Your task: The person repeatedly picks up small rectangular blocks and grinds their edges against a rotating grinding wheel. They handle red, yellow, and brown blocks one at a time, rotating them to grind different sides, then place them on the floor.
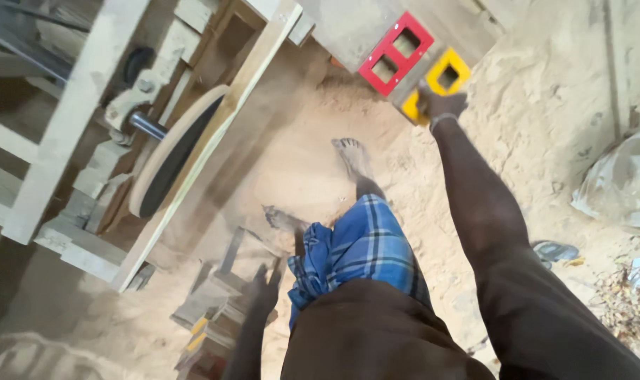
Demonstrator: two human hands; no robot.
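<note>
My right hand (438, 104) reaches far forward and grips the edge of a yellow frame-shaped block (438, 79) lying on the sandy ground. A red block with two rectangular holes (394, 52) lies just left of it, against a grey slab (348, 28). My left hand (265, 288) hangs low beside my blue checked cloth, fingers apart, holding nothing, above a stack of small wooden pieces (211, 309). My bare feet (353, 156) stand on sawdust-covered ground.
A wooden machine frame (66, 127) with a round disc (172, 151) and a metal shaft stands at the left. A grey sack (619, 183) and scattered debris lie at the right. Sawdust covers the ground.
</note>
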